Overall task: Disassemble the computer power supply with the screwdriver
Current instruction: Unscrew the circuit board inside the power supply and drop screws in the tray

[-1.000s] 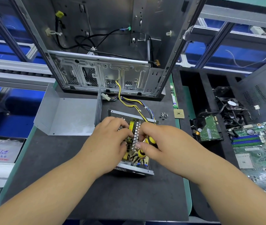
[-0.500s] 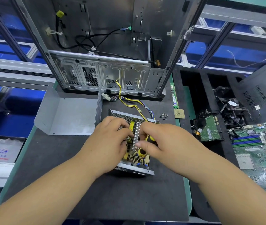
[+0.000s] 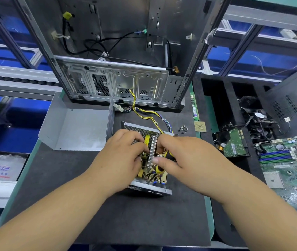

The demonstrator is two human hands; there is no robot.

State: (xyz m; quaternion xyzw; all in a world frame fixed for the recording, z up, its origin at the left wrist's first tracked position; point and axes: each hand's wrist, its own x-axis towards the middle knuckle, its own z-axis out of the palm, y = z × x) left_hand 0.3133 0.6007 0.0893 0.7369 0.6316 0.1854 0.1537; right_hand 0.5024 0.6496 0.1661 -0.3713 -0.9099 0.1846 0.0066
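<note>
Black mat [image 3: 108, 214]: your right hand [image 3: 185, 160] gripped screwdriver [image 3: 164, 160], left hand [image 3: 120, 160] pinched inside power supply [image 3: 151, 189]; board screws at 12 o'clock likely next.

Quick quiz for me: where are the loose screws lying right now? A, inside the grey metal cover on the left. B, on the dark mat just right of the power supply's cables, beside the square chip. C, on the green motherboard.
B: the loose screws sit in a small cluster on the dark mat, right of the yellow cables and just left of the square chip.

Power supply [image 3: 148, 178] on mat [image 3: 108, 214], before case [image 3: 118, 51]; motherboard [image 3: 292, 169] at right.
</note>
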